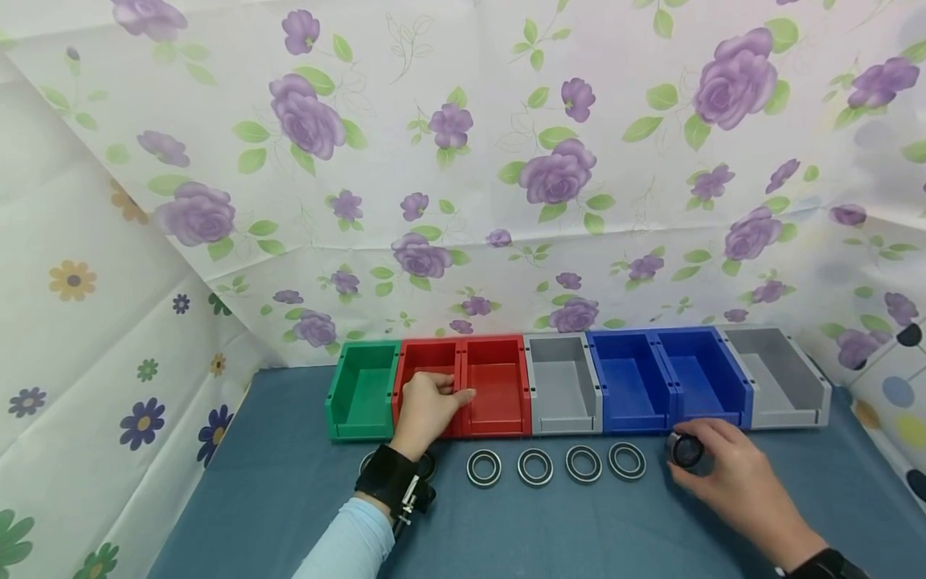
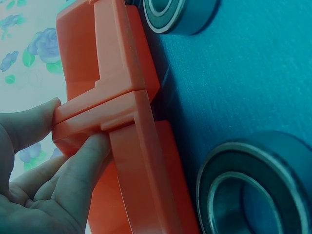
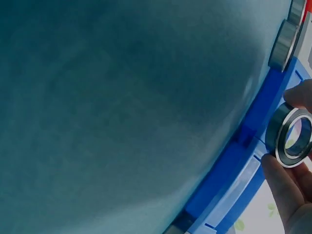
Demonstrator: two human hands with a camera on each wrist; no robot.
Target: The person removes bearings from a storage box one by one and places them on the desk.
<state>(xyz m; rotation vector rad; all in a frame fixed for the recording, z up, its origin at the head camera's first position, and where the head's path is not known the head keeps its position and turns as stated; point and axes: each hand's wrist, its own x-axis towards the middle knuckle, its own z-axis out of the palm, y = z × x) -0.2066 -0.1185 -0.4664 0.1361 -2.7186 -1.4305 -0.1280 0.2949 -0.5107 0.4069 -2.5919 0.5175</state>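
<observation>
My left hand (image 1: 428,410) is at the two red bins. In the left wrist view, its thumb and fingers pinch the touching side walls of the left red bin (image 1: 414,360) and the right red bin (image 1: 495,390). My right hand (image 1: 752,482) grips a ball bearing (image 3: 282,134) by its outer edge, thumb and fingers on opposite sides. That bearing is tilted, held in front of the right blue bin (image 1: 702,374). Between the hands, several bearings lie flat in a row, among them a bearing (image 1: 472,469) nearest the left hand. My left wrist partly hides more bearings.
A green bin (image 1: 365,394) stands at the row's left end. A grey bin (image 1: 564,386) is in the middle, then a left blue bin (image 1: 633,378), and another grey bin (image 1: 784,374) at the right end. Blue cloth (image 1: 550,539) covers the table; flowered sheeting (image 1: 477,185) hangs behind.
</observation>
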